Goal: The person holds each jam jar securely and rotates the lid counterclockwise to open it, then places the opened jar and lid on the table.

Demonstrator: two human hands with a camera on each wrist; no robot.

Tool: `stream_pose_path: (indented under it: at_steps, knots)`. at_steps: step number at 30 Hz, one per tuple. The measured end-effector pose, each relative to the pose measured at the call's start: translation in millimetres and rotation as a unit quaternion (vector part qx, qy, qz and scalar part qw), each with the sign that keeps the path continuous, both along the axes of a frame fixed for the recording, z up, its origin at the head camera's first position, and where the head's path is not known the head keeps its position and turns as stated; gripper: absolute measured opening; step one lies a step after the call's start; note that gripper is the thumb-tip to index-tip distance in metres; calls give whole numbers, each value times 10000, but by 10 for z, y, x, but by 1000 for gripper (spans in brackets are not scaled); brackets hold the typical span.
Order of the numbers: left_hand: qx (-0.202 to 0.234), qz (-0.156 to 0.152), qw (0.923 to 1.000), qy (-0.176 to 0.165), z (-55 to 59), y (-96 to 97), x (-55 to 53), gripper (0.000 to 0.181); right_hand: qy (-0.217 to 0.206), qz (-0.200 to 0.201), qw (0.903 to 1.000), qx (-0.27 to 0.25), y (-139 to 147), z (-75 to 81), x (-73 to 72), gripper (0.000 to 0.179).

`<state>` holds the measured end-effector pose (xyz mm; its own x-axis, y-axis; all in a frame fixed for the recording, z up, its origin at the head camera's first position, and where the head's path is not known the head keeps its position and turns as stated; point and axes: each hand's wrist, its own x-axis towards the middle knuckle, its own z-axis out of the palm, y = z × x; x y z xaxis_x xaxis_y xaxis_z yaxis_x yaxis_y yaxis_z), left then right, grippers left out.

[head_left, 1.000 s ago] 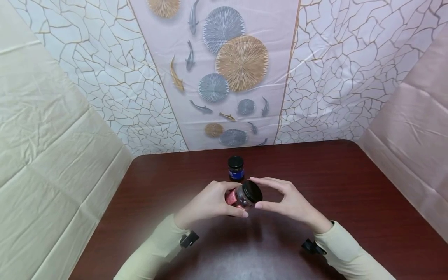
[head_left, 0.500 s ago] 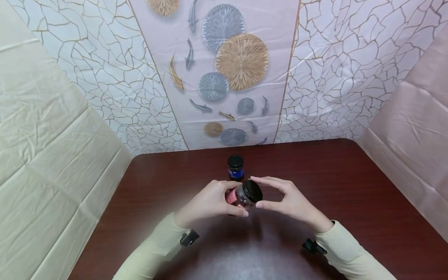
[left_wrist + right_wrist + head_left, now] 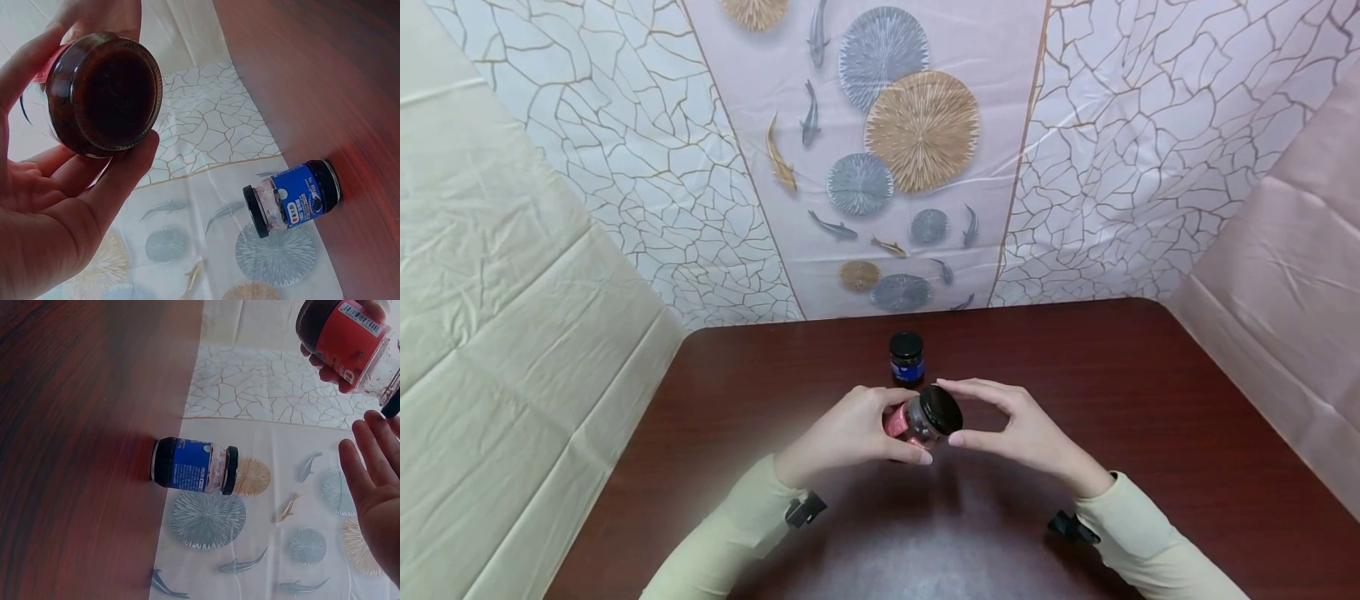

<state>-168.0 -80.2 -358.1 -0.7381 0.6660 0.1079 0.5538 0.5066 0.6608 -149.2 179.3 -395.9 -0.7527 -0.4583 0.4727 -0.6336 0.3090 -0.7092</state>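
Note:
My left hand (image 3: 842, 437) grips a glass jar (image 3: 917, 422) with a red label and dark contents, its thumb and fingers round the body. The jar is held tilted above the table, its black lid (image 3: 941, 410) toward my right hand. In the left wrist view the round base of the jar (image 3: 119, 97) faces the camera. My right hand (image 3: 1018, 429) pinches the lid's edge, thumb at the near side and a fingertip at the far side. In the right wrist view the jar's red label (image 3: 350, 344) shows, with the right fingertips (image 3: 373, 417) right at the lid.
A second jar (image 3: 907, 360), blue-labelled with a black lid, stands upright on the dark red-brown table (image 3: 760, 375) just behind the held jar. Patterned cloth (image 3: 917, 242) hangs behind the table, and plain cloth (image 3: 535, 350) hangs at the sides.

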Motion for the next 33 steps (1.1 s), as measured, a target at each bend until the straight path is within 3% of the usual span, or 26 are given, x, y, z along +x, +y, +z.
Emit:
stream_pose_path:
  at_steps: [13,20,25,33]
  knots:
    - [-111,-9,9999,-82,10,-17,7,46,-84,149,9998,85,17,-14,-18,63]
    - [-157,76,9998,119,19,-20,4,46,-273,290,9992,13,18,-24,-49,70]
    - [-127,140,9996,198,5,-14,6,44,-288,114,9995,6,-3,-30,-45,75]
    - [-54,127,9999,93,-8,14,3,44,164,-245,9992,261,-77,-12,-25,76]
